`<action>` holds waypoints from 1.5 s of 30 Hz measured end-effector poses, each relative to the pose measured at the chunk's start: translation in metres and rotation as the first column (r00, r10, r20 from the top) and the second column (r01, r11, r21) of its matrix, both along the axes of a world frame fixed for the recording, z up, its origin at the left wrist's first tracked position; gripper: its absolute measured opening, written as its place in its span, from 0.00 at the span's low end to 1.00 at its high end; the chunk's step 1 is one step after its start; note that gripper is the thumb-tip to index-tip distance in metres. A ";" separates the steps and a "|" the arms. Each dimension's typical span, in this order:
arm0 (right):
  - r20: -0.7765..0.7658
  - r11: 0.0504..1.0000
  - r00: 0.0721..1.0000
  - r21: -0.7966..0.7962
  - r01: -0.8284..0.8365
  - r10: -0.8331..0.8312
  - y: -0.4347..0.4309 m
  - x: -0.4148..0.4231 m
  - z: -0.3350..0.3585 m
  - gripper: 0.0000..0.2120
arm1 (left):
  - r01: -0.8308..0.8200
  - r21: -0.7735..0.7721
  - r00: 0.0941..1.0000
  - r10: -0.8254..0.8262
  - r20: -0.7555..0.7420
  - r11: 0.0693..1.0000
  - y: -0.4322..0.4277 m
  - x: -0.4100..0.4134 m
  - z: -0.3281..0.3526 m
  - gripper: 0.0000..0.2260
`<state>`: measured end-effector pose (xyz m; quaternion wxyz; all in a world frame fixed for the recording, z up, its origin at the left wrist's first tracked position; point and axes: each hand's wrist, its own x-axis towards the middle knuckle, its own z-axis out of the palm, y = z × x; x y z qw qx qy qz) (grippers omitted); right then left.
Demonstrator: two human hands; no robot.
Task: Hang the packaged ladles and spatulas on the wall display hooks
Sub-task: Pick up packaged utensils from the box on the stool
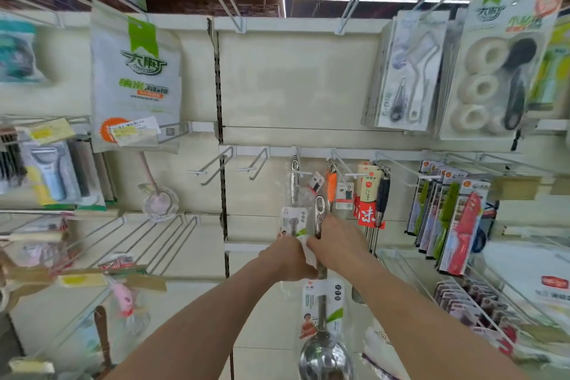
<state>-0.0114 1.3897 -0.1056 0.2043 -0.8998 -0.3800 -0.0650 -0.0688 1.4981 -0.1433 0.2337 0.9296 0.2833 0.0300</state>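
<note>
While both our hands are raised to the wall display, the right hand (334, 244) is closed around the steel handle of a packaged ladle (322, 318), whose bowl hangs low toward the bottom of the view and whose handle end, with its hanging slot, points up toward the hooks. Our left hand (288, 257) is touching the right, its fingers pinching the plastic sleeve just beside the handle (whether it grips the handle itself we cannot tell). Just above, a hook (295, 163) already carries a hung utensil (294, 194) in clear wrap, and two bare hooks (216, 166) stand to its left. We judge the risk to be in the threading: the slot is narrow and the loose sleeve could fold over it, so the hook tip may catch plastic instead of metal and tear the pack. The heavy bowl could also swing, knocking the neighbouring orange-handled tool (332, 185) off its peg, or slip if our grip loosens early.
</note>
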 end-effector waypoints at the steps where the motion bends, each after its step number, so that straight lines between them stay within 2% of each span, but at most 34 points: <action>1: 0.000 1.000 1.000 -0.009 0.001 -0.001 -0.001 0.002 0.000 0.12 | -0.008 0.005 0.999 0.008 -0.036 1.000 0.000 0.001 0.002 0.13; 3: 0.004 1.000 1.000 0.007 0.020 -0.020 -0.002 0.008 -0.002 0.09 | -0.035 0.032 0.997 0.037 -0.064 0.999 0.003 0.007 0.006 0.10; 8: -0.043 0.998 0.998 -0.014 0.053 -0.054 0.003 0.033 -0.012 0.09 | -0.121 0.069 0.993 0.119 0.025 0.990 0.025 0.028 0.012 0.07; 13: -0.042 0.999 0.998 -0.010 0.052 -0.052 0.027 0.058 -0.016 0.09 | -0.191 0.139 0.981 0.185 0.055 0.972 0.053 0.058 0.012 0.07; 20: -0.050 0.999 0.998 -0.001 0.050 -0.050 0.061 0.092 -0.017 0.09 | -0.231 0.135 0.973 0.224 0.065 0.964 0.089 0.099 0.013 0.06; 23: -0.059 0.999 0.997 0.009 0.050 -0.049 0.074 0.107 -0.019 0.09 | -0.245 0.163 0.969 0.236 0.068 0.956 0.103 0.117 0.012 0.11; 28: -0.055 0.999 0.997 -0.001 0.045 -0.045 0.088 0.129 -0.020 0.08 | -0.313 0.239 0.947 0.285 0.146 0.919 0.123 0.144 0.005 0.11; 33: -0.037 0.999 0.998 -0.003 0.048 -0.048 0.097 0.142 -0.024 0.09 | -0.362 0.214 0.922 0.314 0.228 0.907 0.137 0.163 0.002 0.06; 38: -0.069 0.998 0.996 -0.014 0.062 -0.063 0.105 0.147 -0.028 0.13 | -0.368 0.204 0.910 0.306 0.280 0.907 0.142 0.168 0.001 0.06; 43: -0.081 0.998 0.995 -0.008 0.058 -0.059 0.105 0.145 -0.030 0.11 | -0.325 0.187 0.923 0.268 0.275 0.927 0.138 0.163 0.004 0.02; 45: -0.086 0.998 0.995 -0.005 0.057 -0.058 0.103 0.142 -0.030 0.12 | -0.334 0.172 0.920 0.281 0.271 0.927 0.136 0.160 0.006 0.04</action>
